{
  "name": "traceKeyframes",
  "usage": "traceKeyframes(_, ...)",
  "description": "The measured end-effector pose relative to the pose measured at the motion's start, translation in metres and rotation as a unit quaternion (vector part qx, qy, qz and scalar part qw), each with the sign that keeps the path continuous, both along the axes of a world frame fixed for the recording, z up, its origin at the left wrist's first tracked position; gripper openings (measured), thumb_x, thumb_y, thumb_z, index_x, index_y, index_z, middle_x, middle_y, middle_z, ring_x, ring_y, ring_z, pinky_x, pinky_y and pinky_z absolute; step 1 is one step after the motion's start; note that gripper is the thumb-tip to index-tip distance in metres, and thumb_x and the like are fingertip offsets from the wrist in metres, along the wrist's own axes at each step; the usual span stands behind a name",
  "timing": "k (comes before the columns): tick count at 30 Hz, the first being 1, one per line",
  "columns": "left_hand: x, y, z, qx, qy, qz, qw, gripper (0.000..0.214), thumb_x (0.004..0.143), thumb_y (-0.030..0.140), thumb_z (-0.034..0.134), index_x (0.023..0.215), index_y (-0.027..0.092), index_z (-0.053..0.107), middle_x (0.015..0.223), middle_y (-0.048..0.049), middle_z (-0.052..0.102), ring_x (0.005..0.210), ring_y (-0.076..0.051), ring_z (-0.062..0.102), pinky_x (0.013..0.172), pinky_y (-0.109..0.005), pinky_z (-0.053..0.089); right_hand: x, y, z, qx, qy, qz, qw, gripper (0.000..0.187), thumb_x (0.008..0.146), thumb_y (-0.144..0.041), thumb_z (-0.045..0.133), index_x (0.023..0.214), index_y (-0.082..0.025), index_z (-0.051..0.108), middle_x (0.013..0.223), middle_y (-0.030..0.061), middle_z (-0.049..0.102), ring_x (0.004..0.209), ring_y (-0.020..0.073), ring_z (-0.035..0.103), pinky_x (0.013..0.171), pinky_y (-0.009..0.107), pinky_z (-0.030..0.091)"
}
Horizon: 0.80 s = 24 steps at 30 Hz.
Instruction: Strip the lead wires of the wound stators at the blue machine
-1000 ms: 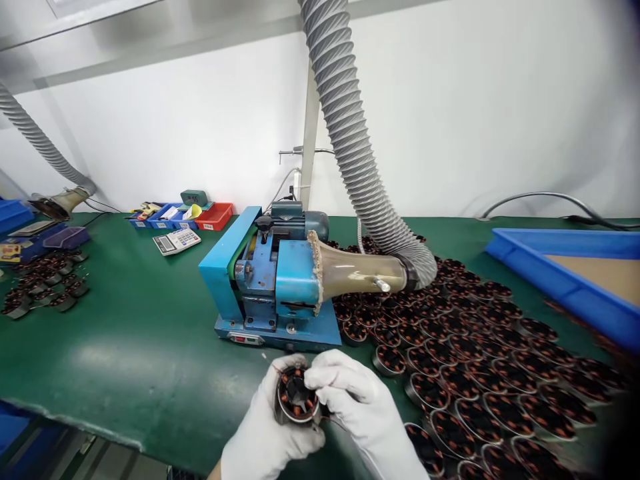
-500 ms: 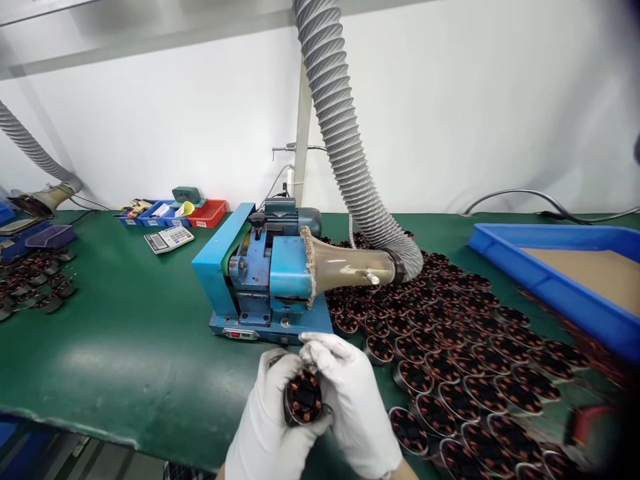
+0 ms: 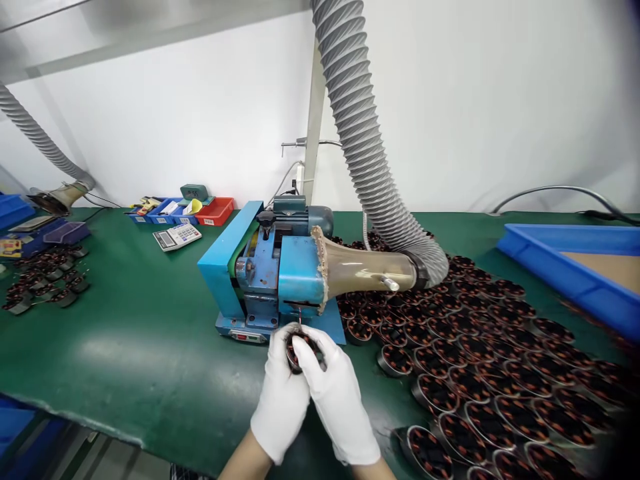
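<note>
Both white-gloved hands are closed around one motor stator (image 3: 294,357), a round metal-rimmed part with copper windings. My left hand (image 3: 283,397) wraps its left side. My right hand (image 3: 335,393) grips it from the right, with the thumb laid across its face. A thin wire lead (image 3: 300,316) rises from the stator to the slot low on the front of the blue belt-driven machine (image 3: 302,270). Whether the wire's tip is inside the slot, I cannot tell. Gloves hide much of the stator.
Many similar stators (image 3: 473,350) cover the table's right side, near a blue tray (image 3: 565,267). A ribbed grey hose (image 3: 367,133) joins the machine's clear funnel (image 3: 367,270). Leftward lie a calculator (image 3: 177,237), small bins (image 3: 215,212) and another stator group (image 3: 47,277).
Both hands have carried the stator forward to the machine's front slot. The right hand now lies over the stator's face. The camera view has turned slightly left.
</note>
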State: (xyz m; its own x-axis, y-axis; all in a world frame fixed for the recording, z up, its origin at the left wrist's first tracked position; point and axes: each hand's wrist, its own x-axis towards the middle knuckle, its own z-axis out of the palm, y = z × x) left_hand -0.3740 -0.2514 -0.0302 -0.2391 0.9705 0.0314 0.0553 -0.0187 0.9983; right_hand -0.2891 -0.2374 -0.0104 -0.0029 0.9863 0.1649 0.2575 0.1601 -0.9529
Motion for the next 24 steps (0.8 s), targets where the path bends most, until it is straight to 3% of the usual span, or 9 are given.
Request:
traceKeyframes(6, 0.004, 0.027, -0.002, 0.010, 0.001, 0.006, 1.000, 0.031, 0.078, 0.016, 0.056, 0.109, 0.021, 0.053, 0.111, -0.0087, 0.062, 0.100, -0.020, 0.060, 0.089, -0.033, 0.045, -0.001, 0.029, -0.002, 0.007, -0.016, -0.023, 1.000, 0.026, 0.086, -0.035, 0.051, 0.094, -0.018, 0.068, 0.095, 0.0101, 0.072, 0.088, 0.0250, 0.066, 0.082, 0.037, 0.050)
traceKeyframes(13, 0.008, 0.033, 0.003, 0.018, 0.021, 0.009, 1.000, 0.027, 0.078, 0.014, 0.054, 0.104, 0.020, 0.054, 0.107, -0.0085, 0.060, 0.100, -0.020, 0.058, 0.092, -0.035, 0.043, 0.001, 0.034, -0.002, 0.017, -0.001, -0.023, 1.000, 0.025, 0.085, -0.033, 0.051, 0.092, -0.018, 0.070, 0.093, 0.0097, 0.073, 0.084, 0.0244, 0.067, 0.078, 0.035, 0.052)
traceKeyframes(19, -0.001, 0.005, 0.003, -0.024, -0.012, -0.033, 0.999, 0.034, 0.076, 0.014, 0.055, 0.109, 0.022, 0.051, 0.110, -0.0068, 0.061, 0.103, -0.020, 0.059, 0.092, -0.033, 0.044, 0.004, 0.010, -0.012, 0.034, 0.005, -0.005, 0.999, 0.018, 0.085, -0.032, 0.053, 0.086, -0.020, 0.066, 0.084, 0.0071, 0.070, 0.078, 0.0225, 0.066, 0.071, 0.031, 0.052)
traceKeyframes(22, -0.013, -0.016, 0.008, 0.009, -0.001, -0.087, 0.996, 0.042, 0.070, 0.015, 0.062, 0.111, 0.022, 0.053, 0.114, -0.0068, 0.059, 0.108, -0.023, 0.056, 0.094, -0.034, 0.044, 0.012, -0.009, -0.011, 0.067, 0.005, 0.020, 0.998, 0.018, 0.085, -0.033, 0.053, 0.090, -0.022, 0.066, 0.092, 0.0070, 0.068, 0.086, 0.0231, 0.064, 0.077, 0.031, 0.050)
traceKeyframes(24, -0.020, -0.024, 0.010, 0.046, 0.042, -0.118, 0.991, 0.047, 0.068, 0.018, 0.068, 0.112, 0.023, 0.054, 0.116, -0.0077, 0.057, 0.111, -0.025, 0.055, 0.097, -0.035, 0.042, 0.019, -0.018, -0.006, 0.046, -0.007, 0.024, 0.999, 0.018, 0.086, -0.036, 0.053, 0.081, -0.023, 0.064, 0.084, 0.0048, 0.066, 0.080, 0.0218, 0.062, 0.074, 0.031, 0.048)
